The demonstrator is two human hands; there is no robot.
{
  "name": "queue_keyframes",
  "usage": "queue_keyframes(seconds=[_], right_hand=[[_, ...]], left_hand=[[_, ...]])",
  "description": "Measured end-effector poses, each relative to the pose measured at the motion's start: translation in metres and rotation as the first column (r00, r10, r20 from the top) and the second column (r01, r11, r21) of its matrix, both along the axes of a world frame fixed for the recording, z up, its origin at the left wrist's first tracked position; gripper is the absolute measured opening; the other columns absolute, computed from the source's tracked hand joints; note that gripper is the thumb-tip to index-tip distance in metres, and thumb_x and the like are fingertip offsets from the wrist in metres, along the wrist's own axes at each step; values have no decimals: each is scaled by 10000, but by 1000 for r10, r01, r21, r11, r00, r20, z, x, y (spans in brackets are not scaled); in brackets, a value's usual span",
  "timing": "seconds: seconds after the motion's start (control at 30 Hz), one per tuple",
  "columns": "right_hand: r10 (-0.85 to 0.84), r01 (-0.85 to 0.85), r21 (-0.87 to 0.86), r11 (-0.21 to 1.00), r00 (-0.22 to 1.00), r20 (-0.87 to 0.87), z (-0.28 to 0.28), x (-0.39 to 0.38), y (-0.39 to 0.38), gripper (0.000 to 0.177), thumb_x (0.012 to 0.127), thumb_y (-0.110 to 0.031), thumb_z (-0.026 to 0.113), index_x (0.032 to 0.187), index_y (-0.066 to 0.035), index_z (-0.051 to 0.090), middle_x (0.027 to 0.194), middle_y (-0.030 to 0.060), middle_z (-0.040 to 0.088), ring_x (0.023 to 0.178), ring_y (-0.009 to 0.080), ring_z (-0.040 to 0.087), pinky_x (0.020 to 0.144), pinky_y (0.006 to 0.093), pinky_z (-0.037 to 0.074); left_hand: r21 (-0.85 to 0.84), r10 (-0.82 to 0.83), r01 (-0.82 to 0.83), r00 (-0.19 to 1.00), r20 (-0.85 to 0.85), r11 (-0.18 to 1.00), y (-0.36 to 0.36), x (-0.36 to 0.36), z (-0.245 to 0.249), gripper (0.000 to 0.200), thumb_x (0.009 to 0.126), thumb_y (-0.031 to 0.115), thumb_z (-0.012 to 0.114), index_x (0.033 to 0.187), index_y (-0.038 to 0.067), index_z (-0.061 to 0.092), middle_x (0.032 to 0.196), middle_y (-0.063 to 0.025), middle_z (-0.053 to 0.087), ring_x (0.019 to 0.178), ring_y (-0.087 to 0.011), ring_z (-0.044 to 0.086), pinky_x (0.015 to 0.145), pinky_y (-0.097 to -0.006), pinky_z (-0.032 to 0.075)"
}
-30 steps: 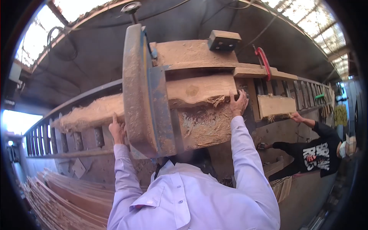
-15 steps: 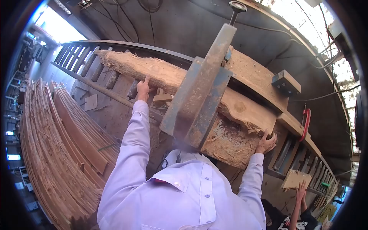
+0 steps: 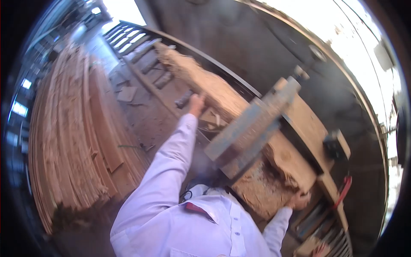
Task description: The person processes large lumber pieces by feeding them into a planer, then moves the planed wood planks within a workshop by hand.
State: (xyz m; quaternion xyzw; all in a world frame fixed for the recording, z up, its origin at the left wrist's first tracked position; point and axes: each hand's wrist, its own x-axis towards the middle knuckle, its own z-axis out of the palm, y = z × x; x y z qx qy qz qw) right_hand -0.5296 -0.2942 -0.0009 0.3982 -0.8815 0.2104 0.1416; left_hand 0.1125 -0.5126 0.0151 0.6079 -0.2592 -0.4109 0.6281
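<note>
A long rough-edged wooden slab (image 3: pixel 214 88) lies along the machine bed and passes beneath the blue-grey machine head (image 3: pixel 257 128). My left hand (image 3: pixel 197 105) touches the slab's near edge, left of the head; its fingers are smeared by motion. Right of the head, my right hand (image 3: pixel 299 199) is at the slab's end corner, its fingers apart and bent against the wood. Sawdust and chips cover the machine table (image 3: pixel 257 188) below this end.
Long stacked boards (image 3: pixel 68 128) fill the left side. Rollers (image 3: pixel 162 80) line the bed. A red clamp (image 3: pixel 343 191) is fixed at the right rail. Another person's hand (image 3: pixel 321 249) is on a wood piece (image 3: pixel 306 247) at the lower right.
The whole view has turned and shifted, and is more blurred. Both hands are still at the slab. The other person's hand and wood piece now sit lower, nearly out of view.
</note>
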Motion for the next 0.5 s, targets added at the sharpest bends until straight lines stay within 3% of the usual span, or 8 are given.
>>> queue_keyframes(seconds=[0.03,0.07,0.1,0.2,0.27,0.37,0.43,0.5], right_hand=[[-44,46,24,999,997,-61,1,2,-1,524,881,-521,612,1183,-95,659,1146,145,687,1007,354,664,869,463,527],[-11,5,-62,998,995,-102,-9,-3,0,526,889,-528,602,1169,-88,668,1135,148,690,1025,353,658,881,469,521],[-59,56,-31,998,994,-94,-18,-10,-1,556,903,-564,569,1161,-82,674,1140,144,690,1021,351,659,879,463,519],[-63,58,70,996,996,64,-14,-11,-1,662,929,-617,515,1261,-53,612,1332,154,591,1245,339,540,1044,440,417],[-94,92,68,993,995,36,-24,-19,-2,678,931,-634,497,1262,-53,609,1352,136,578,1267,333,522,1054,450,406],[-89,89,0,996,996,-20,-29,-19,-3,650,937,-589,539,1212,-8,631,1290,177,613,1197,329,569,1033,445,425],[-74,78,-65,995,995,73,-16,-6,-5,669,877,-633,601,1205,-52,648,1223,185,630,1098,313,608,1003,466,442],[-83,106,-143,984,984,157,-11,5,2,644,860,-612,645,1176,-52,660,1167,186,648,1038,326,630,962,472,469]], left_hand=[[-51,36,-31,995,96,998,-10,11,-33,603,894,464,698,979,-127,608,870,-197,688,722,-269,680,602,-372,552],[24,31,-41,948,318,999,-11,19,-42,684,888,543,668,919,-138,620,837,-238,679,748,-300,681,639,-398,534],[79,22,-49,951,307,996,-11,19,-42,715,890,585,636,926,-129,627,853,-276,673,788,-349,681,701,-434,521],[188,63,-147,918,391,971,-9,9,-27,665,866,586,661,921,-75,630,915,-296,677,886,-402,677,791,-465,501],[107,150,-206,908,391,973,-8,0,-23,672,855,586,670,912,-82,618,930,-311,668,924,-396,676,808,-469,497],[200,120,-243,868,482,949,-11,1,-26,691,844,626,651,940,-58,623,965,-299,665,956,-419,661,805,-491,491],[252,84,-233,868,489,939,-8,3,-21,693,840,650,636,954,-33,632,976,-276,672,957,-440,647,794,-501,490],[215,105,-226,880,464,950,-12,7,-35,730,820,679,646,881,-48,607,865,-260,658,864,-396,655,763,-487,486]])
